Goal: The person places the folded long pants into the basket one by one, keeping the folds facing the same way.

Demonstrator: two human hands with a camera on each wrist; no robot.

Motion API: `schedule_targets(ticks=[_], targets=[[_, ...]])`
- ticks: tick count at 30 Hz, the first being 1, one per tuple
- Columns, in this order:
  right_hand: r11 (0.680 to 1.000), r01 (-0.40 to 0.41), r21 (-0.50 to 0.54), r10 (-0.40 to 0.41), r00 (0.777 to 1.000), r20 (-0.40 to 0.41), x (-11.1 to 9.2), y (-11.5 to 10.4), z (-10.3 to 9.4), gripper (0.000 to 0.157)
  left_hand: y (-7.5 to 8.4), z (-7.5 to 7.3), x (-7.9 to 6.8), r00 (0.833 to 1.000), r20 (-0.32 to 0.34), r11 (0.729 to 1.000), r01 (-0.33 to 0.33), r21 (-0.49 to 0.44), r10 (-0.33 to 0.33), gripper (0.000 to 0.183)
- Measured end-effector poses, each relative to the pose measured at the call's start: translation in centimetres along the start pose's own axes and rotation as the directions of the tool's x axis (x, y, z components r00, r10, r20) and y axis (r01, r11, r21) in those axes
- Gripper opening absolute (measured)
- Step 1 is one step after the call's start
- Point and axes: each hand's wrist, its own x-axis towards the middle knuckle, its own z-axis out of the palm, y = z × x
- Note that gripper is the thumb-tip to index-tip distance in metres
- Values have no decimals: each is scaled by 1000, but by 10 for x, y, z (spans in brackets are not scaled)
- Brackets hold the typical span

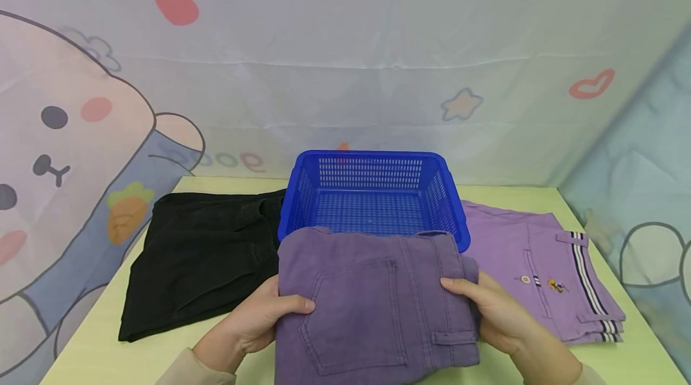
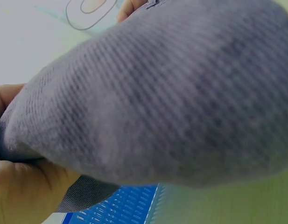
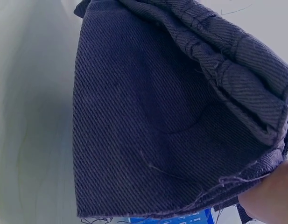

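Folded purple jeans [image 1: 356, 313] are held up in front of the blue basket, a back pocket facing up. My left hand [image 1: 254, 319] grips their left edge, thumb on top beside the pocket. On the opposite edge, my right hand [image 1: 496, 313] pinches the layers near the belt loops, thumb on top. In the left wrist view the jeans [image 2: 148, 102] fill most of the picture, with the left hand [image 2: 27, 191] at the lower left. Frayed hems and folded layers of the jeans [image 3: 172, 116] show in the right wrist view, the right thumb [image 3: 270, 196] at their corner.
The blue plastic basket [image 1: 373, 155] stands at the table's back, its visible floor bare. Folded black trousers [image 1: 205, 259] lie on the left of the pale table [image 1: 97, 337]. Folded lilac trousers [image 1: 518, 241] with striped trim lie on the right. A printed cloth [image 1: 345, 43] hangs behind.
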Motion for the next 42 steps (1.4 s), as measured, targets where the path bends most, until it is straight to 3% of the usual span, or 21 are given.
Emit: schedule_targets(ticks=[12,30,42], targets=[[1000,13,9,-13,1000,-1,0,-3,1,22,1,1,1,1000,-3,1000,4,-3,-4,56],[996,71,47,-75,993,86,1,-3,-1,28,4,1,2,1000,7,1000,-18,-2,18,56],[999,40,-11,-40,999,-16,1,-6,1,23,7,2,2,999,13,999,-32,-6,32,53]])
